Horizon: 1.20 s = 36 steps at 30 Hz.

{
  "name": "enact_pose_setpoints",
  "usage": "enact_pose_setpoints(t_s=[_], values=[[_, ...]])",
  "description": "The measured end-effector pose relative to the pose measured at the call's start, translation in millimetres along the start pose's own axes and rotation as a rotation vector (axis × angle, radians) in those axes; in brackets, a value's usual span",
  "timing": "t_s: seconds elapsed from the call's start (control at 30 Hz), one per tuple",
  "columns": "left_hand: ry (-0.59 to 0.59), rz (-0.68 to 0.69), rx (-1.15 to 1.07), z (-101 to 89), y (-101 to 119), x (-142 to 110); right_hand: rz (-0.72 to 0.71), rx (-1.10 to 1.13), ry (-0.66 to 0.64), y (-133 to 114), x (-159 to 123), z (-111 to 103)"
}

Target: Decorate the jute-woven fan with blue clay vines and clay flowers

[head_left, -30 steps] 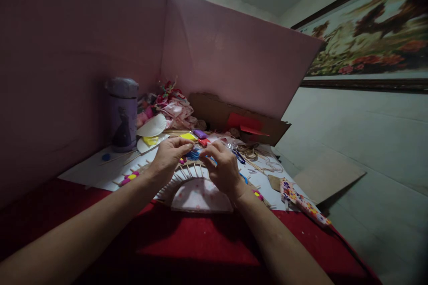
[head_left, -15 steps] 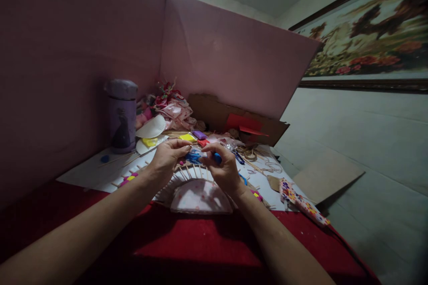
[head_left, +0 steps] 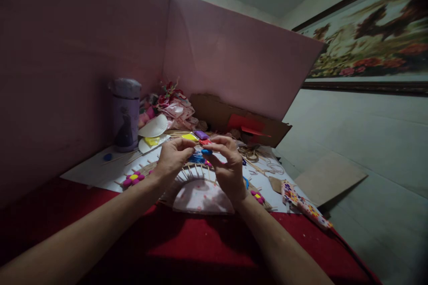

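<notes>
My right hand (head_left: 229,164) pinches a small lump of blue clay (head_left: 207,152) between thumb and fingers. Close by on the left, my left hand (head_left: 172,158) has its thumb and forefinger pressed together; what they hold, if anything, is too small to make out. Behind and below the fingertips shows a blue patch in clear wrapping (head_left: 196,157). Under both hands lies a half-round craft piece (head_left: 203,196), pale patterned cloth edged with thin sticks. Magenta flowers with yellow centres sit at its outer band, one flower (head_left: 133,179) on the left and another flower (head_left: 257,196) on the right.
A purple flask (head_left: 126,116) stands at the left. Yellow (head_left: 189,137) and purple packets (head_left: 201,135) lie behind the hands, near a heap of pink cloth (head_left: 179,113). A flower-patterned glue gun (head_left: 304,205) with a cord lies right. Cardboard (head_left: 214,109) leans at the back.
My right hand has turned and its fingers have lifted, bringing the blue lump to the fingertips. My left hand stays pinched beside it. The whole view has shifted slightly.
</notes>
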<state>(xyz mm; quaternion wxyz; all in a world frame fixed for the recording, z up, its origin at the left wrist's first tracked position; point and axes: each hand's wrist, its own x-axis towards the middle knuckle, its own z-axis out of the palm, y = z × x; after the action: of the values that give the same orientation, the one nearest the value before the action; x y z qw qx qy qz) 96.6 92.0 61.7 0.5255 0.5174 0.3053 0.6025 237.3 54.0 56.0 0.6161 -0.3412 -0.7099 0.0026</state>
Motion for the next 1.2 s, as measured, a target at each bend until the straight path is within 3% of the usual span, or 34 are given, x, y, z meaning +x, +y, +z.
enact_pose_setpoints(t_s=[0.27, 0.5, 0.73, 0.97, 1.13, 1.2], values=[[-0.053, 0.055, 0.053, 2.2, -1.3, -2.1, -0.020, -0.028, -0.074, 2.9, -4.7, 3.6], [-0.075, -0.042, -0.091, 3.9, 4.4, -4.5, 0.360, 0.301, 0.068, 10.6, 0.1, 5.1], [-0.076, -0.010, -0.142, 1.8, 1.5, -4.0, 0.211, 0.070, -0.024, 8.5, -3.1, 3.8], [-0.111, -0.023, -0.229, -1.9, -2.2, -0.2, 0.381, 0.345, 0.066, 9.1, -0.7, 5.8], [-0.129, -0.013, -0.218, -1.8, -4.0, 0.2, 0.242, 0.148, -0.009, 8.1, -3.2, 5.7], [-0.131, -0.020, -0.228, -1.5, -4.8, 0.2, 0.248, 0.133, -0.019, 9.0, -3.4, 6.4]])
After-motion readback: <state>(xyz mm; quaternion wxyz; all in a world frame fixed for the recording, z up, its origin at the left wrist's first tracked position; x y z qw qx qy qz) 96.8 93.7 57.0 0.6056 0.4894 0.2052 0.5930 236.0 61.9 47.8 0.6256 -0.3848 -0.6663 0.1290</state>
